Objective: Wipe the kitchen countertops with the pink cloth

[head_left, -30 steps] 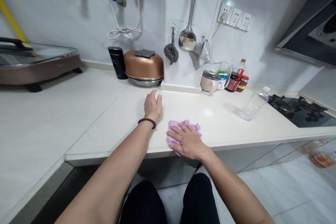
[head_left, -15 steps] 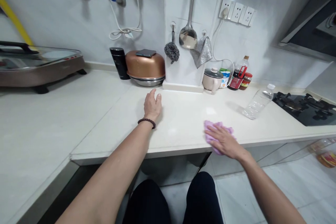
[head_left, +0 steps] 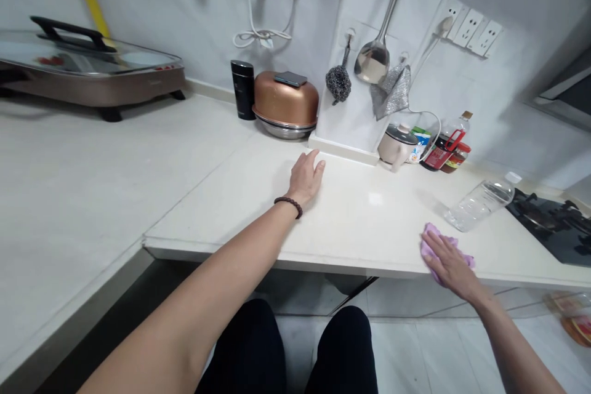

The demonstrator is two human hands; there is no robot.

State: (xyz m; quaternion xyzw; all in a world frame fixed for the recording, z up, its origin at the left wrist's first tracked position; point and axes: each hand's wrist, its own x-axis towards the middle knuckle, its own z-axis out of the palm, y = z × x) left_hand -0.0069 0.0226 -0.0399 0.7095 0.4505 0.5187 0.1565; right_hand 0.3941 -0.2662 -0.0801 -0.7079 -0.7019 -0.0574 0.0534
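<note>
A pink cloth (head_left: 429,246) lies at the front edge of the white countertop (head_left: 351,215), with my right hand (head_left: 450,265) pressing it down, fingers spread across it. Just beyond the cloth, a clear plastic bottle (head_left: 482,202) with a white cap stands on the counter. My left hand (head_left: 305,177), a dark beaded bracelet on its wrist, is at the counter surface near the base of the wall pillar. Its thumb is apart from the fingers and nothing is in it. The palm side of both hands is hidden.
Along the wall stand a black flask (head_left: 243,91), a copper-coloured bowl (head_left: 286,101) with a phone on top, a small lidded pot (head_left: 396,144) and a dark sauce bottle (head_left: 438,154). An electric pan (head_left: 138,83) sits left, a gas stove (head_left: 554,221) right. A ladle (head_left: 373,61) hangs on the pillar.
My right hand has slid the pink cloth rightward along the counter, closer to the clear bottle. My left hand stays near the pillar base. The camera view has turned and tilted.
</note>
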